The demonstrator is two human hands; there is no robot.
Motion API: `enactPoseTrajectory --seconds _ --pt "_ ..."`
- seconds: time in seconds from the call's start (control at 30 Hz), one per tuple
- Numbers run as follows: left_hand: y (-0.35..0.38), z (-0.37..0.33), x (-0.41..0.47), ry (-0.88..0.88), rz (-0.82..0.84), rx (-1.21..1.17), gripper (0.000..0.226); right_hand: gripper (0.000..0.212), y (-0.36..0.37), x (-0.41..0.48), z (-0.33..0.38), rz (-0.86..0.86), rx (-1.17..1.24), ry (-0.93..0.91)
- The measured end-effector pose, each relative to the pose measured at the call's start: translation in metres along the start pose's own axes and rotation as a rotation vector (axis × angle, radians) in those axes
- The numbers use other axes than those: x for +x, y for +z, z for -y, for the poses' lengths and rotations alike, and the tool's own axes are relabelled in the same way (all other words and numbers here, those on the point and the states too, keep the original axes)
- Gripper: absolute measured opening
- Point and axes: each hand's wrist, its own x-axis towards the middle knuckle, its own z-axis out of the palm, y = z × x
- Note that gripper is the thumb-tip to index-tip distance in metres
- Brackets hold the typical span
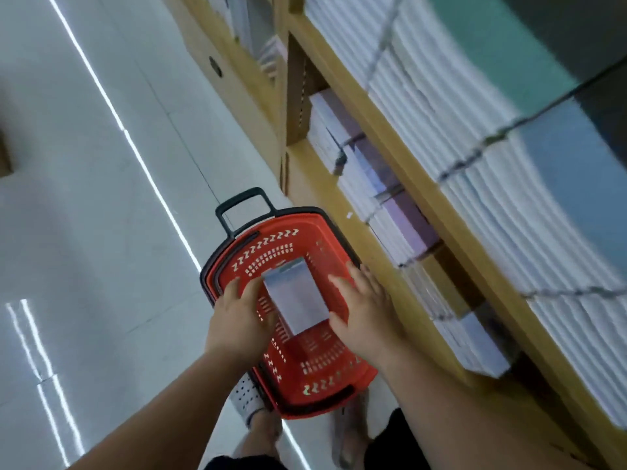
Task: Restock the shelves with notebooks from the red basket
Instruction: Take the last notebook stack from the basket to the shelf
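Observation:
A red basket with black rim and handle stands on the floor beside the wooden shelves. Over it a pale blue-grey notebook is held between both hands. My left hand presses its left edge with fingers stretched along it. My right hand lies against its right edge, fingers fairly straight. The image is blurred, so the exact grip is unclear. The basket's bottom looks bare below the notebook.
Stacks of white and lilac notebooks fill the lower shelf; tall white stacks fill the shelf above. Grey tiled floor opens to the left. My feet stand just behind the basket.

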Motion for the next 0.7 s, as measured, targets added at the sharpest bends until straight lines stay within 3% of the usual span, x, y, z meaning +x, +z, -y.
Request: enactPoseTrajectory --seconds 0.1,0.27,0.43,0.6,0.7 --pt "0.045 0.019 0.043 -0.095 0.044 -0.08 0.074 0.071 0.052 0.053 -0.016 0.183 0.05 0.068" --pt "0.144 0.047 0.121 -0.143 0.087 -0.013 0.076 0.07 0.146 0.142 -0.062 0.307 0.101 0.133" --pt "0.241 0.077 0.19 -0.334 0.131 -0.067 0.078 0.068 0.235 0.204 -0.12 0.391 0.077 0.155" --pt "0.326 0.119 0.238 -0.546 0.067 -0.438 0.074 0.073 0.307 0.25 -0.152 0.472 -0.016 0.115" --pt "0.364 0.139 0.257 -0.622 0.071 -0.525 0.072 0.076 0.341 0.272 -0.167 0.456 -0.034 0.12"
